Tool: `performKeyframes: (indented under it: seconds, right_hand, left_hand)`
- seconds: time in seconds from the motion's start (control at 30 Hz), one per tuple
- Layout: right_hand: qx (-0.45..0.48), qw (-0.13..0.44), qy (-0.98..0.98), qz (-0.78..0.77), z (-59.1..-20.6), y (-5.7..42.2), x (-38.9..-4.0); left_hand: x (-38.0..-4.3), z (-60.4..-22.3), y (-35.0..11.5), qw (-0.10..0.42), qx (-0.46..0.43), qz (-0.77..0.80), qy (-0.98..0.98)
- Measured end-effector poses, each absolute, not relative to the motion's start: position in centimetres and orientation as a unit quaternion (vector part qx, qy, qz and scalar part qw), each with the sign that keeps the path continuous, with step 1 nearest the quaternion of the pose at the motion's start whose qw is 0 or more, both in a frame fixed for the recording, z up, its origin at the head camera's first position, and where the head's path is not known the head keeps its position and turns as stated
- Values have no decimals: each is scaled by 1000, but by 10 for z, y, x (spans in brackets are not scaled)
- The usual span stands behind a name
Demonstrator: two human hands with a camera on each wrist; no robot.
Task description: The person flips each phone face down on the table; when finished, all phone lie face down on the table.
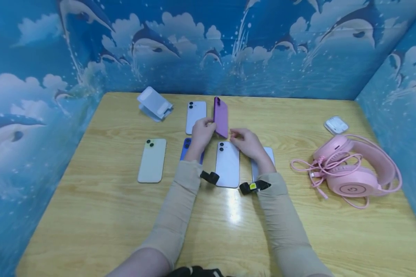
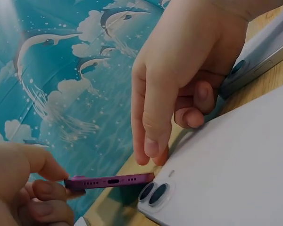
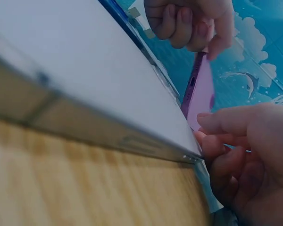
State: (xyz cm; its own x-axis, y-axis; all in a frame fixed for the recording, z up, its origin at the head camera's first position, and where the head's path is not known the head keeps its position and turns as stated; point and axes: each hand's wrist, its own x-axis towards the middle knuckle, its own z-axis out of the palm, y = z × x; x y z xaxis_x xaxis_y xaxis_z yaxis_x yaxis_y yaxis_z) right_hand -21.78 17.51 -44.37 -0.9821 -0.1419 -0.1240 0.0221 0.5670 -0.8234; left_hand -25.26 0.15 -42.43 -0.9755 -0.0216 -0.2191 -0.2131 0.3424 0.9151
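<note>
My left hand [image 1: 202,135] pinches a magenta phone [image 1: 221,119] by its left edge, near the bottom corner. The phone is tilted up off the table, and its charging port shows in the left wrist view. Just right of its lower corner hovers my right hand [image 1: 248,144], thumb and fingers loosely bent with nothing between them. Below the hands lies a white phone [image 1: 227,165], back side up, its two lenses close to the right fingertips in the left wrist view. A blue phone [image 1: 187,145] is partly covered by the left hand and wrist.
A lavender phone [image 1: 195,115] lies at the back, beside a folding phone stand [image 1: 155,104]. A pale yellow phone [image 1: 152,161] is on the left. Under the right wrist another pale phone [image 1: 268,154] shows. Pink headphones [image 1: 357,184] and a small white case [image 1: 336,125] are right.
</note>
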Motion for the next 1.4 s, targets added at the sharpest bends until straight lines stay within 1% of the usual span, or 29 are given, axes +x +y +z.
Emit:
performKeyframes:
  seconds: [0.2,0.43,0.53,0.7,0.9,1.03,1.23,1.4]
  right_hand:
    - [-9,108,880,-463,-441,174,-216]
    - [26,97,877,-470,-438,180,-216]
    - [27,92,879,-466,-438,181,-216]
    - [37,87,884,-458,-437,182,-217]
    - [47,103,885,-452,-438,181,-216]
    - [51,108,884,-453,-436,183,-217]
    - [55,104,869,-480,-434,188,-215]
    - [34,121,850,-511,-428,197,-202]
  left_hand:
    - [-252,-435,3,108,-76,574,808]
    - [-249,-435,20,152,-47,566,809]
    - [-247,-432,24,163,-35,541,824]
    - [-244,-432,26,174,-40,511,841]
    - [-241,-437,26,200,-37,433,878]
    - [-241,-435,26,213,-33,407,888]
    - [-240,-434,26,208,-26,420,883]
    - [-233,-432,20,194,-8,456,868]
